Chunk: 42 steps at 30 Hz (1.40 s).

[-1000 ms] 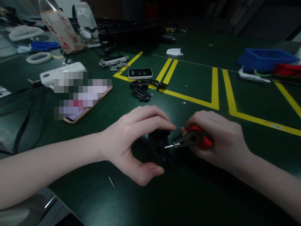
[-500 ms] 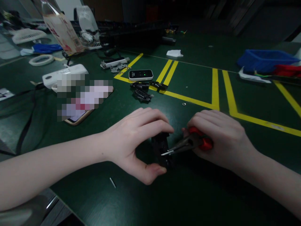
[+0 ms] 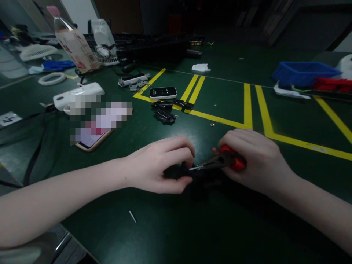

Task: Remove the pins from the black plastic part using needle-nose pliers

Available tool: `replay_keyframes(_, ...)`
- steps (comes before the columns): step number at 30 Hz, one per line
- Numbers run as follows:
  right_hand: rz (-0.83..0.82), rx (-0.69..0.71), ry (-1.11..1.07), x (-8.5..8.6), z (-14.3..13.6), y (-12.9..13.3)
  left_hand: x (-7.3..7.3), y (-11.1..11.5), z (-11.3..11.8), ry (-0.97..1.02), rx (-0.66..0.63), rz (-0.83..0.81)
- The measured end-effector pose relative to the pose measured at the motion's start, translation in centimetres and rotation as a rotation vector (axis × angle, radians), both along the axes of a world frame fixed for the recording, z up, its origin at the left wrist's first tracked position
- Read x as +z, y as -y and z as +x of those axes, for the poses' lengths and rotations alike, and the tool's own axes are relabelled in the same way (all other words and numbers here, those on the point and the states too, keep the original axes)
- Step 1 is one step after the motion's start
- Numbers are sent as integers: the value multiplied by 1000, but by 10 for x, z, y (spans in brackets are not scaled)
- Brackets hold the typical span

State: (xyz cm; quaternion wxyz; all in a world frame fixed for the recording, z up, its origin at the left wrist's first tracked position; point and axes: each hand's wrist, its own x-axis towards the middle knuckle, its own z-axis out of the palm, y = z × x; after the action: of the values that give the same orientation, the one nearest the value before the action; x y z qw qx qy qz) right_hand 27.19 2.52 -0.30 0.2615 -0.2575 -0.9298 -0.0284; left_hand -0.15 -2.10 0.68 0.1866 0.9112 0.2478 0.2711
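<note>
My right hand (image 3: 254,157) is wrapped round red-handled pliers (image 3: 217,161), their jaws pointing left. A thin silvery pin (image 3: 194,168) shows at the jaw tips, close to my left fingers. My left hand (image 3: 162,165) is curled with thumb and fingers round a small black part (image 3: 183,171), dark against the table and mostly hidden. Whether the pin touches that part I cannot tell. Another slim metal pin (image 3: 132,216) lies on the green table nearer to me, below my left hand.
Beyond my hands lie black plastic pieces (image 3: 164,115), a small ring (image 3: 212,125) and a white-edged device with a green light (image 3: 163,93). A phone (image 3: 99,134) is at left, with a bottle (image 3: 74,47) behind. A blue bin (image 3: 305,73) stands at right.
My left thumb and fingers have drawn closer together, and the black part has turned so less of it shows. The pliers' tips have risen slightly. The view has tilted a little upward.
</note>
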Motion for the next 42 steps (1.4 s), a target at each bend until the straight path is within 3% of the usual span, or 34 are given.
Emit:
replay_keyframes(5, -24, -40, 7, -2, 4, -5, -5, -6, 1, -198, 32, 125)
replay_keyframes(8, -49, -73, 7, -5, 6, -7, 6, -9, -2, -310, 37, 129)
replay_keyframes(10, -63, -78, -7, -7, 8, -9, 22, -4, -12, -338, 66, 33)
replay_keyframes(12, -69, -74, -30, -8, 9, -10, 38, 8, -27, -321, 45, -211)
replay_keyframes(15, -71, -75, -43, -9, 10, -12, 47, 36, -52, -387, -39, -394)
replay_keyframes(20, -48, -57, -51, -10, 14, -15, 16, 66, -62, -302, 10, -422)
replay_keyframes(26, -51, -63, -58, -7, 16, -15, -9, 76, -51, -288, 77, -64)
replay_keyframes(28, -61, -82, -48, -5, 19, -12, -12, 81, -53, -232, 151, -40)
replay_keyframes(32, -85, -146, -20, -3, 37, -2, -8, 85, -57, -220, 26, -128)
replay_keyframes(36, -88, -219, -13, -6, 62, 9, -4, 81, -51, -284, -15, -72)
replay_keyframes(42, -26, -290, -56, -7, 67, 21, -12, 44, -42, -266, 135, 2)
